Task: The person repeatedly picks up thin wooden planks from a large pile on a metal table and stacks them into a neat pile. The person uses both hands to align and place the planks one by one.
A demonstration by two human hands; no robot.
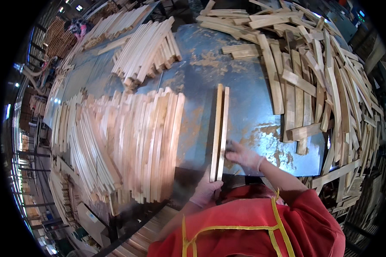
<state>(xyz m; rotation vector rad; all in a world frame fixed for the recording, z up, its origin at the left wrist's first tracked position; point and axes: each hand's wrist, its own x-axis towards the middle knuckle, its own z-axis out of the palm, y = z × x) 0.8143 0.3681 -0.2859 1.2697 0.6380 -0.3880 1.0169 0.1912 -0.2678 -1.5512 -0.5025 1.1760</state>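
Note:
Two long, narrow wooden strips [220, 132] stand side by side in front of me, pointing away, with a thin dark gap between them. Their near ends are in my left hand [205, 191], whose gloved fingers are closed round them. My right hand [241, 155], also gloved, is just right of the strips at about their middle. Its fingers are apart and reach toward the right strip; whether they touch it is hard to make out. Beneath the strips lies a blue, worn tabletop [197, 141] marked with sawdust.
To the left lies a wide row of wooden strips [148, 141], lined up side by side. A stacked bundle [143, 49] sits farther back. A jumbled heap of loose boards [304, 85] covers the right side, some hanging past the table's edge. Another person [78, 29] is at the far left.

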